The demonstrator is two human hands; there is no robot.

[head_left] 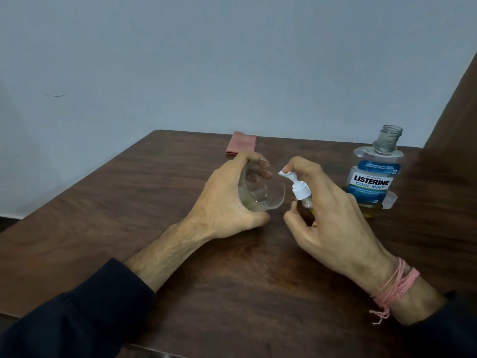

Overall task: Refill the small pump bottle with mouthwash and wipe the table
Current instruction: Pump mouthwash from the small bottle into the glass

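My left hand (224, 200) grips a clear drinking glass (265, 195), tilted toward the right above the brown wooden table (232, 293). My right hand (333, 223) holds the small pump bottle (300, 189); its white pump head points left at the glass rim, and my index finger rests on top of the pump. The bottle's body is mostly hidden by my fingers. The large mouthwash bottle (374, 177), uncapped and with a blue label, stands upright to the right of my right hand, with a little yellowish liquid at its bottom.
A folded pink cloth (241, 146) lies at the table's far edge, near the pale wall. A brown panel (456, 112) rises at the right. The table's left edge runs diagonally toward me.
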